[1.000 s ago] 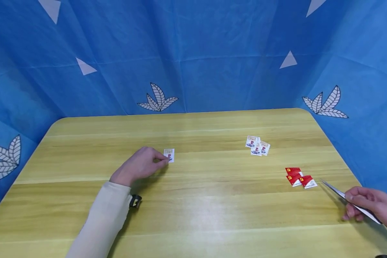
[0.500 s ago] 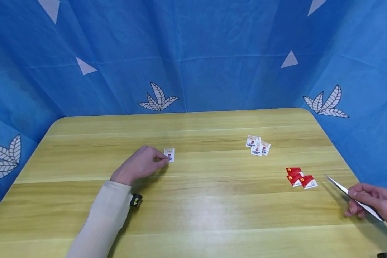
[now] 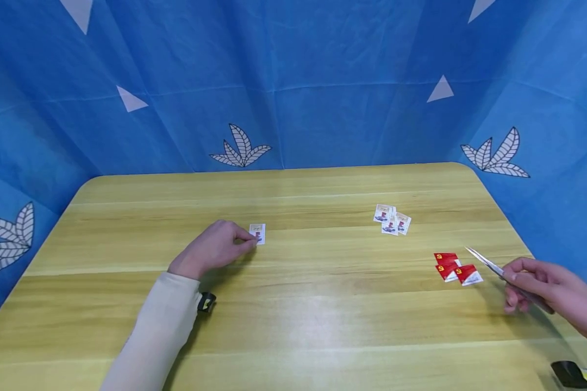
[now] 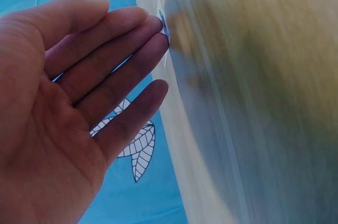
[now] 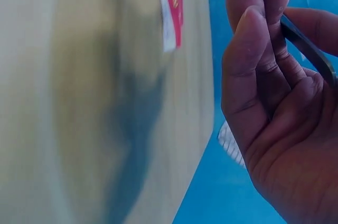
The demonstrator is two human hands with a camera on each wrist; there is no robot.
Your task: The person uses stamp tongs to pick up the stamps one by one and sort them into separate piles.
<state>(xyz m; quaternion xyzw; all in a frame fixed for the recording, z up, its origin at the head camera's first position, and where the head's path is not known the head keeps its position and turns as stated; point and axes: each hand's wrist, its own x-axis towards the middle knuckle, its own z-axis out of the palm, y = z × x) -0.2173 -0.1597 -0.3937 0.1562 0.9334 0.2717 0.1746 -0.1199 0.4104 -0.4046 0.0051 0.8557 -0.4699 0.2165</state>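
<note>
My left hand [image 3: 216, 245] reaches over the table with its fingertips at the lower corner of a small white stamp [image 3: 257, 231] that bears a printed picture. In the left wrist view, the fingers [image 4: 113, 68] are nearly straight and the stamp [image 4: 163, 18] shows edge-on past their tips; the thumb stays apart from it. On the right, my right hand [image 3: 550, 290] grips slim metal tweezers [image 3: 486, 263] between thumb and fingers. Their tips point away, just beyond several red-and-white stamps [image 3: 468, 275]. The right wrist view shows the dark tweezers' back end [image 5: 311, 52] along the palm.
A small overlapping group of white stamps [image 3: 389, 219] lies farther back, right of centre. The wooden table [image 3: 313, 326] has a rounded far edge against a blue cloth backdrop [image 3: 332, 87]. A dark band [image 3: 573, 374] sits by the right wrist.
My right hand has swung left and away from me with the tweezers, so their tips now stand beyond the red-and-white stamps. The left hand and its stamp have stayed put.
</note>
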